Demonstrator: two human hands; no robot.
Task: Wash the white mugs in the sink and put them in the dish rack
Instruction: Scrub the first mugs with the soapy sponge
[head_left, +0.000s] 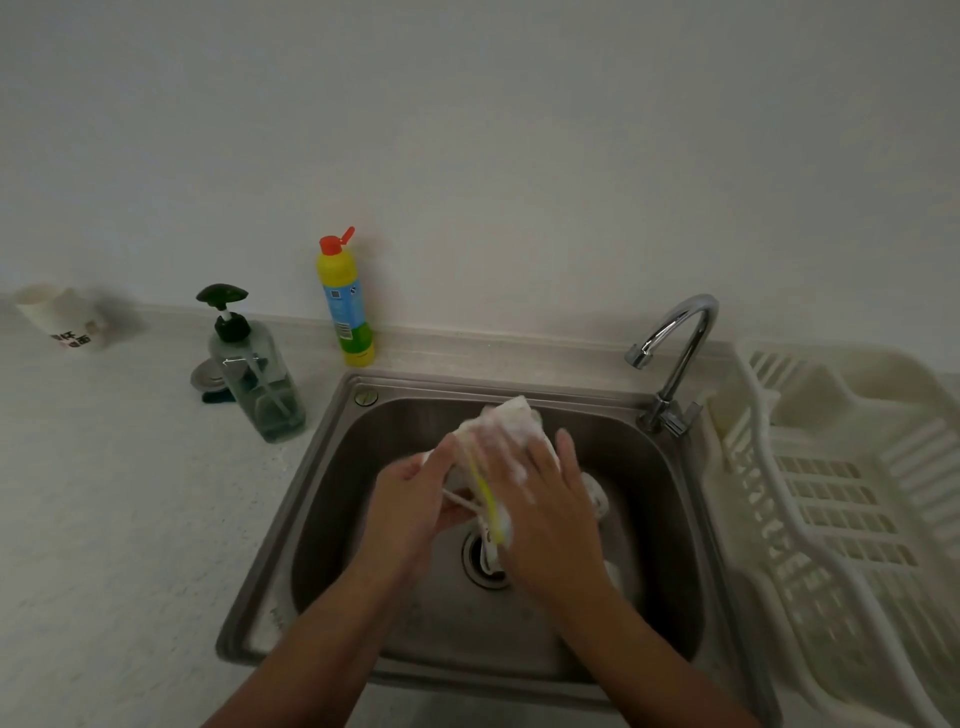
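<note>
A white mug (511, 418), covered in foam, is held tilted above the steel sink (322, 467). My left hand (410, 493) grips its lower end from the left, fingers curled round it. My right hand (540, 499) lies over the mug's right side with fingers straight, pressing a white sponge with a yellow edge (491, 506) against it. A second white mug (597, 496) lies in the basin, partly hidden under my right hand. The white dish rack (831, 467) stands on the counter right of the sink. A third white mug (62, 319) with dark lettering stands on the counter at far left.
The curved tap (680, 332) rises at the sink's back right corner, spout pointing left, with no water running. A clear pump soap bottle (260, 379) and a yellow detergent bottle (345, 301) with its red cap flipped up stand behind the sink's left side. The drain (480, 564) lies below my hands.
</note>
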